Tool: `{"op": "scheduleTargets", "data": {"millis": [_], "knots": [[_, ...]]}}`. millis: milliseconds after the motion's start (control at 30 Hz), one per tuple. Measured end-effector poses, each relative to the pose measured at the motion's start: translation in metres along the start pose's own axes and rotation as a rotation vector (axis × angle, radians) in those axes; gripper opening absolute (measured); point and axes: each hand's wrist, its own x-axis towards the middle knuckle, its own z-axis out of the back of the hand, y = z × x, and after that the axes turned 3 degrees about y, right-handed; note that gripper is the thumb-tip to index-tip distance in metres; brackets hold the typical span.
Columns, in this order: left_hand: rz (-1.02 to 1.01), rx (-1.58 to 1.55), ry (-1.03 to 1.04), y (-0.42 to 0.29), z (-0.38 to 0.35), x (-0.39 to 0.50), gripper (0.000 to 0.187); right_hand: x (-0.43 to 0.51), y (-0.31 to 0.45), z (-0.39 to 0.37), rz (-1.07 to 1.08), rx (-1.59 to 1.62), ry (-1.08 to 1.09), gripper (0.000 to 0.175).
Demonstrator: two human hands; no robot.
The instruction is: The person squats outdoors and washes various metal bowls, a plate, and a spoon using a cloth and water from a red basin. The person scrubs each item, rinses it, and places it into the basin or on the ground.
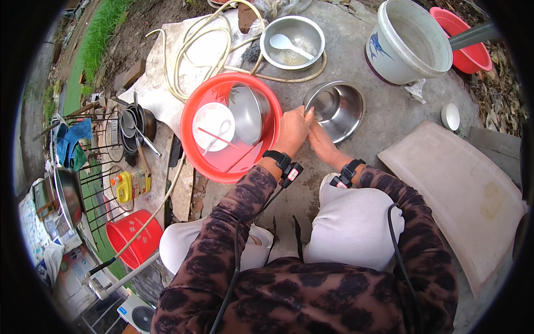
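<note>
My left hand (294, 128) grips the near left rim of a stainless steel bowl (344, 109), which is tilted with its inside showing. My right hand (324, 141) is against the same rim, close to the left fingers; part of its grip is hidden. Left of the bowl, a red plastic basin (192, 156) holds water, a white bowl (204, 115), an upturned metal bowl (245, 115) and red chopsticks (242, 158). Beyond it stands a metal basin (319, 33) with a white spoon (288, 45) in cloudy water.
A cream hose (227, 39) lies coiled at the back. At right are a white bucket (386, 60), a small white bowl (450, 116) and a pale board (454, 179). Pans (148, 125), a yellow jug (135, 183) and a red bucket (139, 234) stand at left.
</note>
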Motion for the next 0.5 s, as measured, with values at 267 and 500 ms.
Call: {"op": "scheduleTargets", "data": {"millis": [267,500], "knots": [[-0.073,0.047,0.050,-0.004,0.020,0.037,0.047,-0.012,-0.005,0.077,0.239,-0.777,0.343,0.051],[0.079,0.013,0.085,-0.035,0.006,0.001,0.037,0.005,0.016,0.037,-0.063,-0.034,0.064,0.045]]}}
